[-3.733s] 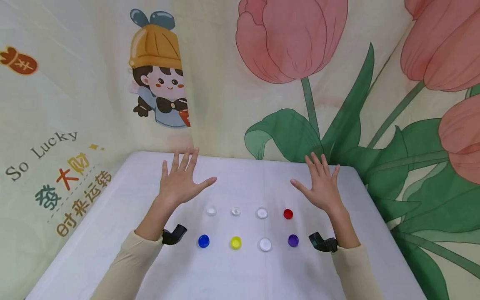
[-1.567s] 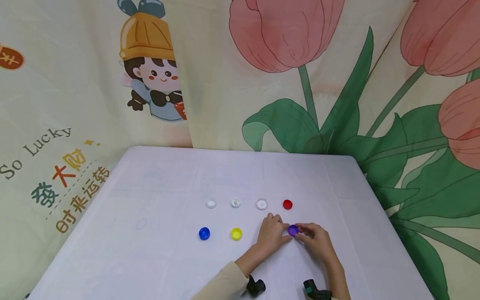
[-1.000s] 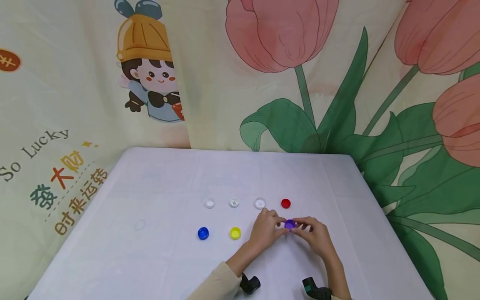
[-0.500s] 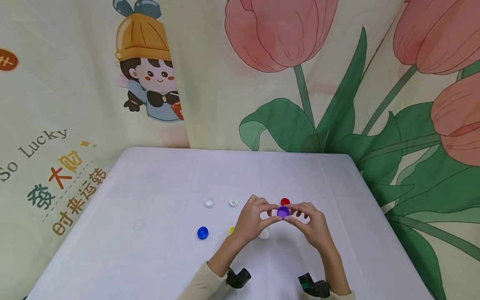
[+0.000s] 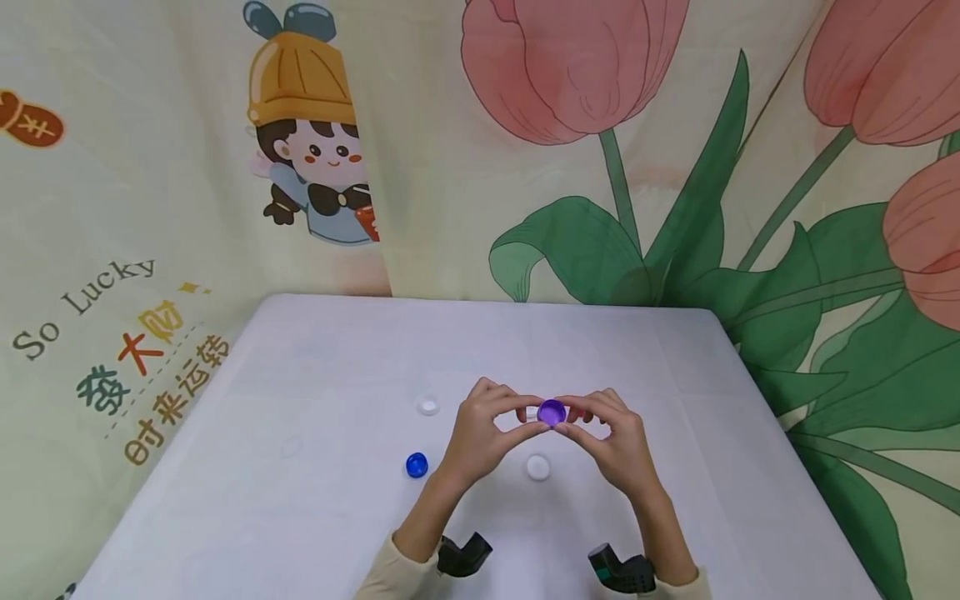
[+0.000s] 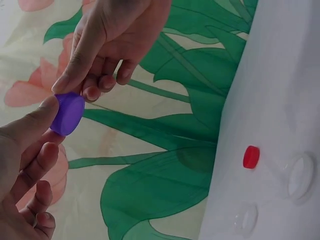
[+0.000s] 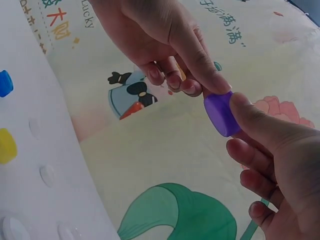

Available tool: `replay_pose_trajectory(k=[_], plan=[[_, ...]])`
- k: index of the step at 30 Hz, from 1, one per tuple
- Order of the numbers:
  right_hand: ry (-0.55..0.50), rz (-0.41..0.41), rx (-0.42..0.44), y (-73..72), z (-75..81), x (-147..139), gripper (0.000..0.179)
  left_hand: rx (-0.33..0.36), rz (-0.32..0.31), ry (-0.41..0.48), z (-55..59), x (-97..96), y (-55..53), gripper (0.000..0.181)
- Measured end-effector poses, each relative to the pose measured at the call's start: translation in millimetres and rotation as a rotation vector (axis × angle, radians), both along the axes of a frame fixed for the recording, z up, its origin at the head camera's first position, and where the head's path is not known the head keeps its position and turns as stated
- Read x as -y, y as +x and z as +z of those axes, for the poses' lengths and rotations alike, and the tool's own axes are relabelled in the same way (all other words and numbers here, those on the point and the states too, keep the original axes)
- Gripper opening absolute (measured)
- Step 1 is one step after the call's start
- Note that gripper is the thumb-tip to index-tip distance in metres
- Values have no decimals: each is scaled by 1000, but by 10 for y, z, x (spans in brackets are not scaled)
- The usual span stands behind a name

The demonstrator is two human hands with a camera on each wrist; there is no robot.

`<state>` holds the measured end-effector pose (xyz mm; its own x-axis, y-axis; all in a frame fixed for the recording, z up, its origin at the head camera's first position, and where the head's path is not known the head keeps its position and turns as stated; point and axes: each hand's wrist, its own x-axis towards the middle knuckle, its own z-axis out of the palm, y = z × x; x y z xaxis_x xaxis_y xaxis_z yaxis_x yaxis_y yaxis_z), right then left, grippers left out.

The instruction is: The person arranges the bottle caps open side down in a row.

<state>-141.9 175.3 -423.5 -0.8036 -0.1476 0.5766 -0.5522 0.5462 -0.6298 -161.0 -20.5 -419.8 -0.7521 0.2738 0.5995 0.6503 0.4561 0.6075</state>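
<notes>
Two hands [image 5: 517, 429], purple cap [image 5: 551, 412] pinched between thumbs and forefingers

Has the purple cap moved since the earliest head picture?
Yes, upward: in the head view, the purple cap is nearer the table's far edge, pinched by the left hand and right hand.

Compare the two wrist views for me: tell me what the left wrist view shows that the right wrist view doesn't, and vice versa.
Only the left wrist view: the red cap on the table.

Only the right wrist view: the blue cap and yellow cap, plus the cartoon figure and lettering on the backdrop.

Both: the purple cap pinched between the left hand and right hand, some pale caps on the white table, and green leaves.
</notes>
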Motion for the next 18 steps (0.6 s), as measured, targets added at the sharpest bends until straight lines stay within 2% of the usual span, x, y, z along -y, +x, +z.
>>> replay_pose_trajectory(k=[10, 15, 18], plan=[[-21, 47, -23, 17, 28, 49, 31, 30, -18, 78, 28, 82, 51, 33], [-22, 46, -12, 19, 42, 49, 31, 114, -22, 123, 31, 85, 60, 34], [-19, 39, -11, 19, 41, 49, 31, 211, -7, 166, 20, 86, 62, 32]])
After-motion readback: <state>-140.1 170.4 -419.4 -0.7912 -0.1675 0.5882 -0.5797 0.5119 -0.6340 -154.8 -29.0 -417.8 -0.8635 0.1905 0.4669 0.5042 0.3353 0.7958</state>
